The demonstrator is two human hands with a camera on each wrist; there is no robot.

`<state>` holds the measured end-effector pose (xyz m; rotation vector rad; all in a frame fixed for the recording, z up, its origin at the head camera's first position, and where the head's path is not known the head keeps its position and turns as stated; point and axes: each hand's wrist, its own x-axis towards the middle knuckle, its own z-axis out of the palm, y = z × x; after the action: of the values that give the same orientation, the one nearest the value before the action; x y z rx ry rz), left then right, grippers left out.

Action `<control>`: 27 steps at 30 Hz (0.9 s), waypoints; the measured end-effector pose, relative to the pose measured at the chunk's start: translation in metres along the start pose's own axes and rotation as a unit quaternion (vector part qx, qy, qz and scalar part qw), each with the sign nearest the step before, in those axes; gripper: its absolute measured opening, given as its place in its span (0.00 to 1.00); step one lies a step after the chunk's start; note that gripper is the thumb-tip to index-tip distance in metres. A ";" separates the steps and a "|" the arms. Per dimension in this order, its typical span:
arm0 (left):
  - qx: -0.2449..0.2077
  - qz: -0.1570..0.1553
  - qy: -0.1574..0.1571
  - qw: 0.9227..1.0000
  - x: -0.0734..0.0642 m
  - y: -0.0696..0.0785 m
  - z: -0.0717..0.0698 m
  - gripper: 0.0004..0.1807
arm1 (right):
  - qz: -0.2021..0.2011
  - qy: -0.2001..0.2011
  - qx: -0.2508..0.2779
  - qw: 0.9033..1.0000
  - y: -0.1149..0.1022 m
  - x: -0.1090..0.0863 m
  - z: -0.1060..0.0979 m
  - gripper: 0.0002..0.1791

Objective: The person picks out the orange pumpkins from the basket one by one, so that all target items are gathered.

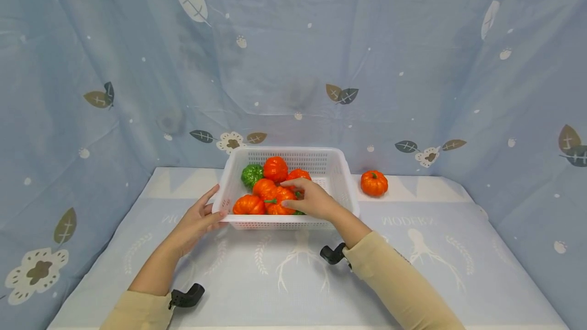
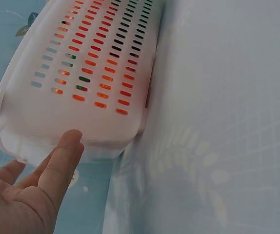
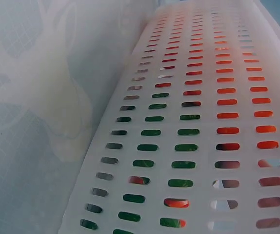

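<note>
A white perforated plastic basket [image 1: 339, 177] stands at the back of the table, with several small ribbed orange pumpkins [image 1: 249, 204] and a green pumpkin [image 1: 252, 175] heaped in its left and middle part. My left hand [image 1: 198, 222] holds the basket's front left corner, thumb at the rim and the other fingers along the outside of the left wall. My right hand [image 1: 312, 199] reaches over the front rim into the basket, thumb and fingers spread apart over the orange pumpkins near a green stem. Its palm side is hidden. The right wrist view shows only the slotted front wall [image 3: 171, 146].
One more orange pumpkin [image 1: 374, 183] sits on the table to the right of the basket. A pale patterned cloth [image 1: 257, 289] covers the table. Blue printed curtains [image 1: 284, 55] hang close behind and on both sides.
</note>
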<state>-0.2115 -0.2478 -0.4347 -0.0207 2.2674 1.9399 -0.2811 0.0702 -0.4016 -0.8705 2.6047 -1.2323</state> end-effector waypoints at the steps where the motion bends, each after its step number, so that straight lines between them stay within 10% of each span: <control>1: 0.001 -0.001 0.001 1.000 0.000 0.000 0.000 0.49 | 0.001 0.000 0.001 1.000 0.000 0.000 0.000 0.28; 27: 0.006 -0.001 0.004 1.000 -0.001 0.000 0.001 0.49 | -0.012 0.064 0.068 0.996 -0.006 -0.024 -0.032 0.24</control>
<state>-0.2104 -0.2467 -0.4348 -0.0299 2.2831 1.9303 -0.2696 0.1020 -0.3792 -0.8264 2.5746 -1.5002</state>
